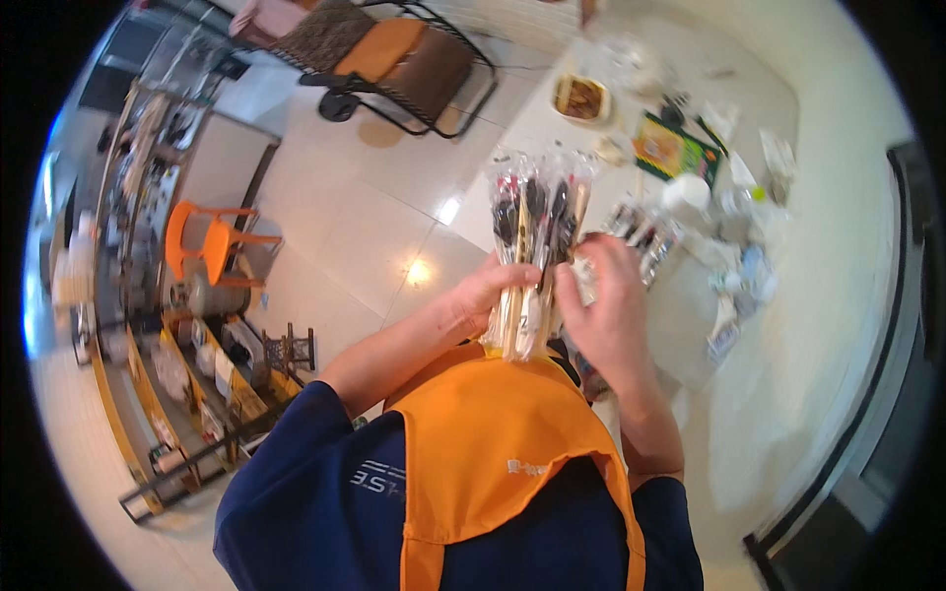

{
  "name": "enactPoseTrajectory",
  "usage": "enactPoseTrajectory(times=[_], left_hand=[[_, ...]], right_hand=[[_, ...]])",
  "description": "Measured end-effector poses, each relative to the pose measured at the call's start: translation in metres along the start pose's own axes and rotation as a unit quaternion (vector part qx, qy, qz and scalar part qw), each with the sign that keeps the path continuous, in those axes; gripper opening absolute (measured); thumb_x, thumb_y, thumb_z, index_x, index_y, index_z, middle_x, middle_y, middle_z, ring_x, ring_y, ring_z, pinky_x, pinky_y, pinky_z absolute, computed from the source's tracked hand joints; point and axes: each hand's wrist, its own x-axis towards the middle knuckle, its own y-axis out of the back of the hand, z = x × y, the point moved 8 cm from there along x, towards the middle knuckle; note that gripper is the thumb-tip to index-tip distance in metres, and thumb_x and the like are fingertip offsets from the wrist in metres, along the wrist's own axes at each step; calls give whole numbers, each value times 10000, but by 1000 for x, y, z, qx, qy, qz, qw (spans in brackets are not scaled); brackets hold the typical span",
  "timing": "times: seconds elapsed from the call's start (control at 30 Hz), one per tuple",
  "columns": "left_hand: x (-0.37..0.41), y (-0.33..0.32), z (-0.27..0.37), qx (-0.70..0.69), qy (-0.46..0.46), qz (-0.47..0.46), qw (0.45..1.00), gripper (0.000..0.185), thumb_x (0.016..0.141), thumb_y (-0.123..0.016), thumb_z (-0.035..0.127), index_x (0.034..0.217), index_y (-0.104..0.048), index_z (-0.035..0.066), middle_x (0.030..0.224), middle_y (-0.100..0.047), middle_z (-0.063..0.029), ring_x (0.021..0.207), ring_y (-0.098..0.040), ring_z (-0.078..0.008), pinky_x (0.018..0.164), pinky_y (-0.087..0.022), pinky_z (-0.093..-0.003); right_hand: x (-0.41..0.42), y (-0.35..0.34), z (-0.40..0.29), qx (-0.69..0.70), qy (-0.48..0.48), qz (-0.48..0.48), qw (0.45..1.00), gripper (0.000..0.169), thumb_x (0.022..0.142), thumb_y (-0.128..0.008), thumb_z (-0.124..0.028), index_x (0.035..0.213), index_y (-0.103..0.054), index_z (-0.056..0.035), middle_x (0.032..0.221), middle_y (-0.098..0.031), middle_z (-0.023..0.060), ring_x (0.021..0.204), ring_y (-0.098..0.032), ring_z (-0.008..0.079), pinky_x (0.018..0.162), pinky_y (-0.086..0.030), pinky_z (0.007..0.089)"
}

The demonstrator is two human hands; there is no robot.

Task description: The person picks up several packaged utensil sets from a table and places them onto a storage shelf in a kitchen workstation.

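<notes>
My left hand [491, 292] grips a bundle of clear-plastic-wrapped cutlery packs [528, 229] in front of my apron. Dark spoon heads and pale wooden chopsticks show through the wrappers, with the spoon heads pointing away from me. At the bundle's right edge is my right hand [610, 310], its thumb and fingers curled. Something whitish shows between them, but blur hides whether the hand grips it. More wrapped cutlery packs [643, 236] lie on the white table [480, 210] just beyond my right hand.
The table also bears a food tub [582, 98], a green-and-yellow packet [674, 148], a white round container [686, 193] and crumpled plastic bags [628, 63]. A wall [835, 244] borders it on the right. Leftward are a reclining chair [436, 66], an orange chair [218, 244] and a shelf rack [192, 391].
</notes>
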Motion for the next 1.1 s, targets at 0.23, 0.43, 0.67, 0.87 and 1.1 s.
enactPoseTrajectory(times=[0.23,0.43,0.67,0.87,1.1], left_hand=[[-114,46,31,-9,-47,-141,989,745,753,-818,147,1408,-499,-13,1310,-615,-194,1092,-679,-310,943,-581,-476],[-266,175,93,-51,-259,21,964,654,788,-802,168,1369,-529,46,1201,-656,-141,1006,-696,-266,874,-598,-448],[-425,316,202,-100,-437,227,865,472,872,-731,110,1313,-574,48,1152,-679,-69,981,-694,-207,864,-599,-412],[-489,415,305,-80,-469,306,825,523,914,-738,145,1385,-524,67,1220,-667,-55,1100,-645,-178,962,-539,-363],[-533,574,474,-151,-493,231,825,528,1021,-549,427,1434,-496,103,1330,-639,-64,1190,-633,-213,1047,-504,-413]], right_hand=[[77,-128,-127,249,102,-291,918,400,903,-675,-274,1195,-668,-1,1244,-656,201,1176,-614,353,1029,-462,400],[64,-321,-266,299,140,-391,859,509,940,-661,-326,1322,-597,5,1329,-613,203,1234,-583,318,1041,-454,378],[-14,-470,-376,377,51,-415,827,844,978,-639,-344,1555,-202,90,1535,-367,305,1435,-387,385,1152,-350,436],[12,-596,-470,298,223,-425,825,1015,928,-726,-259,1557,-27,123,1537,-303,365,1453,-336,453,1166,-327,453],[107,-817,-544,375,160,-535,740,1163,869,-784,-242,1541,90,127,1512,-389,293,1401,-438,353,1142,-370,396]])
